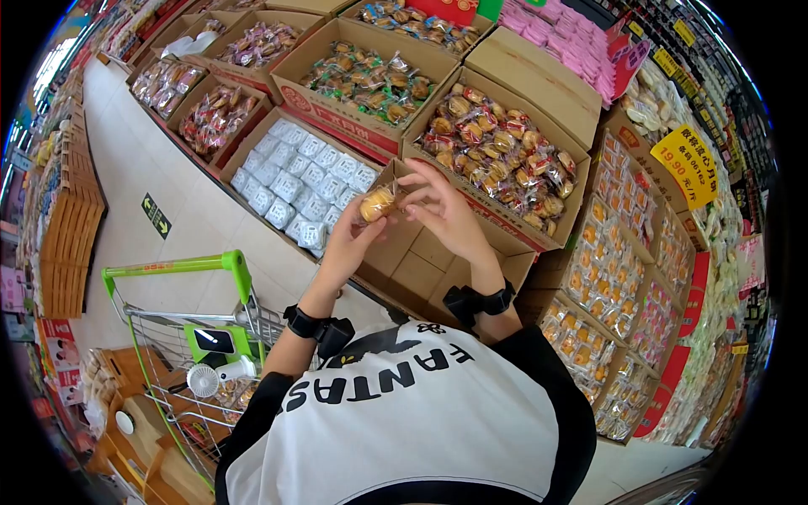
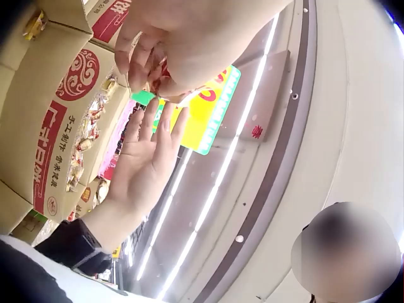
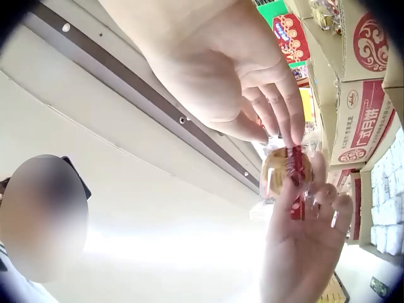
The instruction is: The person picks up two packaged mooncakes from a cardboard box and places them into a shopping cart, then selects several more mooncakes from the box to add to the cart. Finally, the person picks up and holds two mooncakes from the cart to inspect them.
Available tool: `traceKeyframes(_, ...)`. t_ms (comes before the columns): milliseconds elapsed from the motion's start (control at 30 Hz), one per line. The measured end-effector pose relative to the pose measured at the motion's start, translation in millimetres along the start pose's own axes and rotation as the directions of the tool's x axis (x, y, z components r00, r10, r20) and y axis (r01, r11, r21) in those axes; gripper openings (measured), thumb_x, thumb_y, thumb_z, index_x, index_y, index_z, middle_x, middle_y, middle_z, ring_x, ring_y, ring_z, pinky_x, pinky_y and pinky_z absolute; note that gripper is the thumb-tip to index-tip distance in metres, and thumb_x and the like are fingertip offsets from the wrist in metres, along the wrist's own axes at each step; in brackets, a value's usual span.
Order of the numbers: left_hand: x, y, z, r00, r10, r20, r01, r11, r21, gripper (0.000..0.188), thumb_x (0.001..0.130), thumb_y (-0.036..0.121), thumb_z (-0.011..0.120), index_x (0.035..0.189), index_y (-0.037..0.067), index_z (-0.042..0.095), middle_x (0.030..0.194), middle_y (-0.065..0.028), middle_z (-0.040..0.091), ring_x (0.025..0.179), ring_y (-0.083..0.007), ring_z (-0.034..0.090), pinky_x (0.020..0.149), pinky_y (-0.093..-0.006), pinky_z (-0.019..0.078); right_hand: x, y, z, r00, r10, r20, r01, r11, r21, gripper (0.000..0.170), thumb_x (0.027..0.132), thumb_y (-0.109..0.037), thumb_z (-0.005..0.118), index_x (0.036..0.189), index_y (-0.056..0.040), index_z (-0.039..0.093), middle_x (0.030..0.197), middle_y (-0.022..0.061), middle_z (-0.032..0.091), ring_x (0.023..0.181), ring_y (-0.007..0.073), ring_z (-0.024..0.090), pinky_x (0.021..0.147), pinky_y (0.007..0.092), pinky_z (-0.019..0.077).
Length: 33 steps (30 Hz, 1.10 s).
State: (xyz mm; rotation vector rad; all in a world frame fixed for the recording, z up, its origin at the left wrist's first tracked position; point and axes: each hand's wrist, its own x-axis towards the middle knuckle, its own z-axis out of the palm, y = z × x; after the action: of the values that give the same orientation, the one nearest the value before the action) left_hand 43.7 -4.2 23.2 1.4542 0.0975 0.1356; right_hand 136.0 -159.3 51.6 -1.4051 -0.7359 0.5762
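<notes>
A round golden mooncake (image 1: pixel 378 204) in clear wrapping with a red label is held up in front of the body, over the cartons. My left hand (image 1: pixel 352 242) pinches it between thumb and fingers. Beside it, on the right, my right hand (image 1: pixel 444 217) has its fingers spread, with the fingertips right at the package's edge. The right wrist view shows the mooncake (image 3: pixel 281 172) close up, the left thumb across its label. Seen from the left wrist, the right hand (image 2: pixel 145 167) has nearly straight fingers, while the left hand mostly hides the package.
Below the hands is a carton (image 1: pixel 412 268) with bare cardboard showing. White wrapped packets (image 1: pixel 307 172) fill the box at left, and bagged mooncakes (image 1: pixel 497 151) the one behind. A shopping cart (image 1: pixel 177 268) with a green handle stands at left. Shelves of packaged cakes (image 1: pixel 602 261) rise at right.
</notes>
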Motion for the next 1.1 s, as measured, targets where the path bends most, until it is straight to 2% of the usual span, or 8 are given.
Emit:
traceKeyframes(67, -3, 5, 2, 0.997, -0.072, -0.007, 0.072, 0.995, -0.072, 0.028, 0.090, 0.019, 0.039, 0.109, -0.002, 0.041, 0.083, -0.0120, 0.060, 0.070, -0.0133, 0.054, 0.066, -0.0244, 0.0442, 0, 2, -3, 0.998, -0.021, -0.066, 0.013, 0.992, -0.128, 0.044, 0.080, -0.006, 0.053, 0.122, -0.0058, 0.041, 0.113, 0.0063, 0.043, 0.098, 0.0148, 0.048, 0.075, 0.0258, 0.0453)
traceKeyframes(367, -9, 10, 2, 0.995, -0.063, 0.075, 0.075, 0.983, -0.168, 0.043, 0.093, 0.030, 0.022, 0.106, -0.005, 0.044, 0.079, -0.0157, 0.058, 0.069, -0.0202, 0.058, 0.067, -0.0279, 0.0450, 1, 17, 3, 0.991, -0.135, 0.005, 0.133, 0.968, -0.212, 0.022, 0.082, -0.016, 0.054, 0.097, -0.0002, 0.055, 0.103, 0.0067, 0.050, 0.091, 0.0146, 0.050, 0.074, 0.0259, 0.0418)
traceKeyframes(500, -9, 9, 0, 0.992, -0.065, 0.112, 0.083, 0.984, -0.159, 0.045, 0.093, 0.032, 0.022, 0.108, -0.005, 0.043, 0.080, -0.0151, 0.058, 0.071, -0.0198, 0.058, 0.067, -0.0280, 0.0450, 1, 21, 1, 0.995, -0.095, 0.010, 0.095, 0.987, -0.131, 0.022, 0.081, -0.018, 0.055, 0.094, -0.0005, 0.056, 0.103, 0.0065, 0.051, 0.092, 0.0145, 0.050, 0.076, 0.0263, 0.0405)
traceKeyframes(667, -10, 9, 2, 0.992, -0.116, 0.051, 0.123, 0.977, -0.176, 0.032, 0.090, 0.020, 0.038, 0.112, -0.004, 0.042, 0.086, -0.0104, 0.059, 0.079, -0.0135, 0.057, 0.070, -0.0252, 0.0445, 0, 19, -1, 0.994, -0.103, 0.034, 0.107, 0.986, -0.126, 0.020, 0.080, -0.018, 0.057, 0.091, -0.0011, 0.056, 0.102, 0.0056, 0.051, 0.091, 0.0142, 0.050, 0.076, 0.0259, 0.0405)
traceKeyframes(800, -11, 5, 1, 0.993, -0.110, 0.048, 0.116, 0.983, -0.141, 0.034, 0.086, 0.016, 0.043, 0.113, -0.004, 0.041, 0.096, -0.0132, 0.057, 0.079, -0.0177, 0.057, 0.072, -0.0275, 0.0453, 5, 15, -10, 0.993, -0.111, 0.043, 0.116, 0.983, -0.140, 0.019, 0.079, -0.017, 0.058, 0.090, -0.0014, 0.056, 0.098, 0.0057, 0.053, 0.089, 0.0139, 0.051, 0.075, 0.0256, 0.0410)
traceKeyframes(933, -11, 3, -3, 0.993, -0.108, 0.056, 0.115, 0.984, -0.137, 0.035, 0.086, 0.018, 0.044, 0.113, -0.004, 0.041, 0.092, -0.0131, 0.058, 0.077, -0.0165, 0.057, 0.072, -0.0269, 0.0446, 19, 25, -47, 0.966, -0.052, -0.254, -0.027, 0.955, -0.297, 0.016, 0.081, -0.015, 0.054, 0.088, -0.0011, 0.057, 0.085, 0.0077, 0.059, 0.081, 0.0144, 0.055, 0.071, 0.0260, 0.0429)
traceKeyframes(1067, -10, 1, -4, 0.991, -0.121, 0.051, 0.127, 0.980, -0.151, 0.034, 0.086, 0.018, 0.044, 0.113, -0.003, 0.042, 0.088, -0.0125, 0.059, 0.074, -0.0152, 0.056, 0.071, -0.0262, 0.0440, 41, 73, -93, 0.923, -0.093, -0.374, -0.060, 0.923, -0.380, 0.017, 0.084, -0.017, 0.050, 0.090, -0.0034, 0.058, 0.083, 0.0043, 0.059, 0.077, 0.0106, 0.055, 0.071, 0.0234, 0.0420)
traceKeyframes(1100, -9, 2, -2, 0.991, -0.121, 0.052, 0.128, 0.980, -0.150, 0.034, 0.086, 0.018, 0.044, 0.113, -0.003, 0.042, 0.088, -0.0125, 0.059, 0.074, -0.0152, 0.056, 0.071, -0.0262, 0.0440, 44, 76, -99, 0.925, -0.038, -0.377, -0.150, 0.877, -0.456, 0.021, 0.085, -0.020, 0.047, 0.092, -0.0033, 0.058, 0.085, 0.0058, 0.060, 0.078, 0.0131, 0.055, 0.072, 0.0249, 0.0419)
